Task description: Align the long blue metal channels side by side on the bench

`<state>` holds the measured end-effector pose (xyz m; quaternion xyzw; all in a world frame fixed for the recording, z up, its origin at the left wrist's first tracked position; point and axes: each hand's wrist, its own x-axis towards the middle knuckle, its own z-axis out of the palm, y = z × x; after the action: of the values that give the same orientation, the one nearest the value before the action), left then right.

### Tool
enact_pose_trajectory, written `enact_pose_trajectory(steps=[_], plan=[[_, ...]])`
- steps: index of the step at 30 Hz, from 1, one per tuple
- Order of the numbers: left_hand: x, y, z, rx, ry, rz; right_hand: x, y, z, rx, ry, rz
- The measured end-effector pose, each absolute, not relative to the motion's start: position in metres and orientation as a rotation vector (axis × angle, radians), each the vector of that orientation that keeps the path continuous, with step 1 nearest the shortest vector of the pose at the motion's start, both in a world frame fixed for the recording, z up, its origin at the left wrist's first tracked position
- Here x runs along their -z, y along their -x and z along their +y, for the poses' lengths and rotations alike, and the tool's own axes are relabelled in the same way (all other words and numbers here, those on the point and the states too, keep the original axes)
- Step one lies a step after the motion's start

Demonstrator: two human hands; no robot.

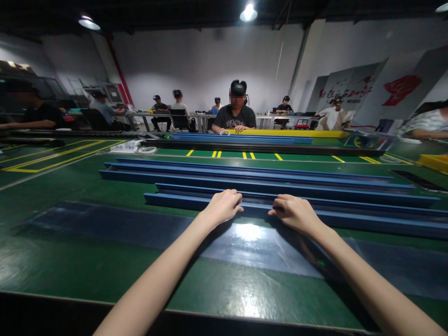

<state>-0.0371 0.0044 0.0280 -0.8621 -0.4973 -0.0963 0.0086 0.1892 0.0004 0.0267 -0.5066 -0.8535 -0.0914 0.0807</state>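
A long blue U-shaped channel (367, 220) lies across the green table in front of me. My left hand (224, 205) is closed over its near wall, fingers curled over the edge and thumb on the near side. A short way to the right, my right hand (296, 213) grips the same wall in the same way. The fingertips of both hands are partly hidden. Nearer to me, below the hands, a long strip of clear, shiny plastic film (133, 227) lies flat on the table. Just behind the held channel rest other blue channels (168, 178), parallel to it.
Farther back lie a black rail (262, 148), more blue strips (245, 138) and a yellow strip (301, 133). A person (237, 112) sits opposite with hands by the yellow strip. To the right are a dark flat object (416, 179) and a yellow tray (436, 163).
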Motion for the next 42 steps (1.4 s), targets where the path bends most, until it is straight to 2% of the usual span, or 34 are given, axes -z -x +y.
enact_pose_trajectory(steps=[7,11,20,28,42], plan=[[-0.032,0.075,0.003,0.252,2.59,-1.751,-0.026,-0.143,0.008,0.223,1.45,-2.581],[-0.034,0.099,0.001,0.196,2.516,-1.827,-0.025,-0.127,0.011,0.089,1.365,-2.6],[-0.035,0.12,-0.002,0.14,2.41,-1.86,-0.023,-0.194,0.005,0.034,1.502,-2.479],[-0.043,0.112,-0.003,0.03,2.39,-1.762,-0.021,-0.2,0.006,0.159,1.474,-2.502],[-0.025,0.041,0.012,0.275,2.554,-1.488,-0.021,-0.15,0.013,0.204,1.444,-2.502]])
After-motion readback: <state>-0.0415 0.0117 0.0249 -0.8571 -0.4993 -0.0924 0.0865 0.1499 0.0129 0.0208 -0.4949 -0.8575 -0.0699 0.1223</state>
